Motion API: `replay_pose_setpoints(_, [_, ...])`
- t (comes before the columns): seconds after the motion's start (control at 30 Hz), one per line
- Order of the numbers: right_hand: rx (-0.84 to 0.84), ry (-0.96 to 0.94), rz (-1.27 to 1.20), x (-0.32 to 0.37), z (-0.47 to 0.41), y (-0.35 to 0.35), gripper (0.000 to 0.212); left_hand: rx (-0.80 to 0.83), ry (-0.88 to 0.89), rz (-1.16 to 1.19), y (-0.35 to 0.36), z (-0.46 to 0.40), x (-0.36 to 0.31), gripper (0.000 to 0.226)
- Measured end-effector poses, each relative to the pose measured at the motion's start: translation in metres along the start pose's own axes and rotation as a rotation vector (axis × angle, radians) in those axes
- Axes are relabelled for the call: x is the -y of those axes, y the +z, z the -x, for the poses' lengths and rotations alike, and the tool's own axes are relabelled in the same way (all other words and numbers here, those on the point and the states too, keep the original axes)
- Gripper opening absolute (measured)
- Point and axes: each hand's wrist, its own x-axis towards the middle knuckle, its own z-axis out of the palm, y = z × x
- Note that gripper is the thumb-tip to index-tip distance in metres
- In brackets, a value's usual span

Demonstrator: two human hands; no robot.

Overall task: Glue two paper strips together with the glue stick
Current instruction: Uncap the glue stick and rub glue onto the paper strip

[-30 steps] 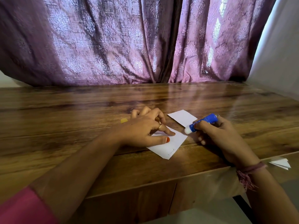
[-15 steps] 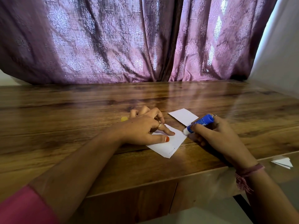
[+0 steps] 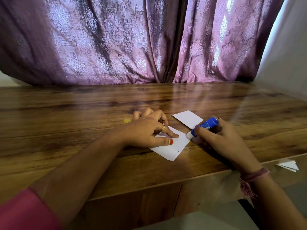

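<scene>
Head view, looking down over both forearms: nearest the person's edge of the glossy brown wooden table lies the near white paper strip, a rectangle whose long axis runs on a diagonal, from its near corner close to the table's edge up and away under the left hand. That hand lies flat on it, index finger and thumb stretched straight and pressing the sheet down, the other fingers loosely bent beyond, pinching nothing. Just to the right of those fingertips, the right hand has its fingers curled round the blue plastic glue stick, which slants with its white glue tip low and leftward, touching or just off the strip's right-hand corner; I cannot tell which. So the paper to be glued lies to the left of the tip, and I would judge the coming stroke has to run along that right edge or inward toward the pressing fingertips, with only a narrow band of bare paper between them. Beyond the right hand's fingers lies the second white paper strip, apart from the first, its near end hidden behind the glue stick. Beyond the left hand's knuckles sits a small yellow round object, too small to identify. Farther back the tabletop runs to a purple patterned curtain.
</scene>
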Motion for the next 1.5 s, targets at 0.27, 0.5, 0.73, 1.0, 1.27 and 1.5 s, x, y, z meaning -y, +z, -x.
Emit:
replay_pose_setpoints(0.27, [-0.008, -0.022, 0.033, 0.001, 0.000, 0.002, 0.028, -0.005, 0.001, 0.004, 0.001, -0.001, 0.000, 0.025])
replay_pose_setpoints(0.5, [0.016, -0.053, 0.060, 0.002, 0.002, 0.000, 0.018, -0.007, 0.000, 0.003, 0.001, -0.001, 0.000, 0.027])
replay_pose_setpoints(0.73, [0.088, -0.119, 0.101, 0.008, 0.007, 0.002, 0.039, 0.002, -0.008, 0.007, -0.001, 0.000, 0.000, 0.027])
replay_pose_setpoints(1.0, [0.135, -0.215, 0.103, 0.007, 0.007, 0.004, 0.033, 0.028, -0.007, 0.011, -0.003, 0.000, -0.001, 0.031])
replay_pose_setpoints(1.27, [0.185, -0.230, 0.095, 0.004, 0.009, 0.004, 0.031, 0.002, -0.003, -0.004, -0.001, -0.001, -0.001, 0.028])
replay_pose_setpoints(1.5, [0.225, -0.248, 0.093, 0.005, 0.011, 0.003, 0.030, 0.002, -0.004, -0.002, -0.001, 0.000, -0.001, 0.029])
